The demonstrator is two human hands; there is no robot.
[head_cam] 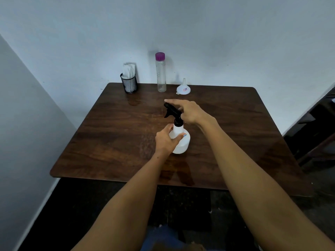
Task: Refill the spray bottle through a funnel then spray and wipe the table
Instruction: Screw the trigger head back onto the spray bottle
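1. At the centre of the frame, the left hand (167, 140) grips the white body of the spray bottle (180, 140); its fingers (181, 136) curl round the shoulder, thumb on the near side, steadying the bottle where it stands upright on the desk (112, 138).

2. Just above it, the right hand (188, 113) sits over the black trigger head (173, 111). One finger lies stretched along the top toward the nozzle; how the rest close round the head cannot be told, since the hand hides them.

3. The head is still on the neck of the bottle, so I judge the task to be at its very start: unscrewing the head looks like the step in hand, with nothing yet opened.

4. Farther up the frame, near the back edge of the desk, the white funnel (183, 88) rests mouth-down, spout up, untouched and well apart from the spray bottle.

5. Left of the funnel stands a tall clear bottle (160, 77) with its purple cap (160, 56) on. It is probably the refill source; how much liquid it holds is hard to read.

6. Toward the upper left of the desk, a black mesh holder (129, 85) keeps white cloths or tissues (128, 69), likely meant for wiping.

7. Left to do, as I read it: remove the head, seat the funnel, uncap and pour, refit the head, spray, wipe.
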